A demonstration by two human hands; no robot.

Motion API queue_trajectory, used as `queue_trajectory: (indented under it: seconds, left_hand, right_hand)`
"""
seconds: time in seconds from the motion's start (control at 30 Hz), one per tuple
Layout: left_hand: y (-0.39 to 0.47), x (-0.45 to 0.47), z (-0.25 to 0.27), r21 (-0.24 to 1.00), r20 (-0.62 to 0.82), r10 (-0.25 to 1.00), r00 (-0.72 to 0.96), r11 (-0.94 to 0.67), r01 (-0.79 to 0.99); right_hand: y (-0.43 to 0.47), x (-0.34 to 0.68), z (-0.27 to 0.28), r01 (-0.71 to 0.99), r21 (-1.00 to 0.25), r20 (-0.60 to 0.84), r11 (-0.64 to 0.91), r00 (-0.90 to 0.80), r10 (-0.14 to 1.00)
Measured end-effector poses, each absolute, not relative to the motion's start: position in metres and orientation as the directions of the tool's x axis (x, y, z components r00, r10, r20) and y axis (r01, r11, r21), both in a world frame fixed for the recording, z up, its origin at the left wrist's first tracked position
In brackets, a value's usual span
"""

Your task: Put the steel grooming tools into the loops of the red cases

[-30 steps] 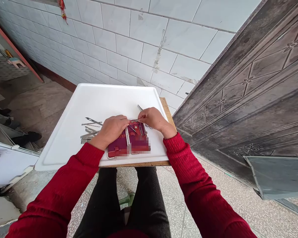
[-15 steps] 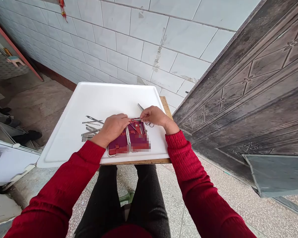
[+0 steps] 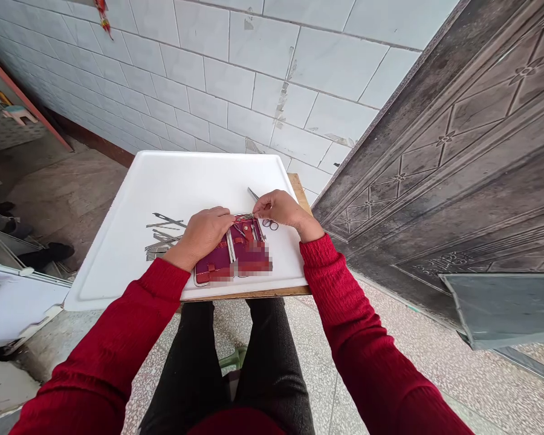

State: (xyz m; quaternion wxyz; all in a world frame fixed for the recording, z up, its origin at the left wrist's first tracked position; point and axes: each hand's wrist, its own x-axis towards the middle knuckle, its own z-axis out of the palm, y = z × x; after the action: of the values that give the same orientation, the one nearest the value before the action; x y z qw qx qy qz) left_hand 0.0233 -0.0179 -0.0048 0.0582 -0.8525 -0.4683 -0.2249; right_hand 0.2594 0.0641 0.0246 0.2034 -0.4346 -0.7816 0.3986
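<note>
From where I stood, the open red and purple case [image 3: 207,264] lay just below the centre of the frame, its two halves spread flat on the white tray [image 3: 190,178], with the lower part of its right half blurred out. Both hands were at its upper edge, a small gap between their fingertips. The left hand [image 3: 207,232] lay over the upper part of the left half, fingers stretched towards the middle; whether it gripped the case or only pressed on it, I could not tell. The right hand [image 3: 278,208] had thumb and forefinger pinched together at the end of a slim metal piece [image 3: 243,216] along the top edge of the right half. That pinch looked to me like the weak point: so thin and smooth a piece could twist or slip if the fingertips lost their purchase. If the left hand lifted, the light case could slide or fold at its middle, for nothing else that I saw steadied it. The scissors [image 3: 252,193], partly hidden beneath the right hand, could be knocked by a careless wrist, or prick a finger with their points. Left of the case, the loose metal tools [image 3: 168,219] lay crossed over one another near the left forearm, where a sweep of the sleeve [image 3: 161,287] could scatter them or a blade among them might snag the knit.
</note>
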Motion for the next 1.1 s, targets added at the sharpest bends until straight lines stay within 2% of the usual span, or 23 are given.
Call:
queue_trajectory:
  seconds: [0.13,0.47,0.67,0.77,0.9,1.1]
  left_hand:
    - [-0.018,0.024,-0.004,0.129,0.426,0.782,0.454,-0.550,0.825]
    - [-0.019,0.025,-0.003,0.129,0.404,0.800,0.443,-0.530,0.838]
    - [-0.022,0.026,0.000,0.076,0.392,0.816,0.425,-0.489,0.869]
    - [-0.023,0.027,0.000,0.061,0.399,0.809,0.432,-0.493,0.868]
    - [-0.022,0.026,0.000,0.071,0.407,0.796,0.448,-0.516,0.853]
    - [-0.020,0.025,-0.002,0.101,0.421,0.801,0.426,-0.508,0.855]
  right_hand:
    - [0.063,0.258,0.026,0.515,-0.773,0.029,0.369,-0.553,0.832]
    - [0.064,0.250,0.019,0.536,-0.731,0.025,0.422,-0.597,0.802]
    - [0.062,0.249,0.018,0.467,-0.787,0.052,0.403,-0.600,0.798]
    - [0.067,0.253,0.020,0.466,-0.787,0.176,0.405,-0.459,0.871]
    - [0.074,0.261,0.023,0.625,-0.700,0.298,0.346,-0.185,0.937]
    - [0.076,0.263,0.022,0.781,-0.557,0.278,0.283,-0.146,0.950]
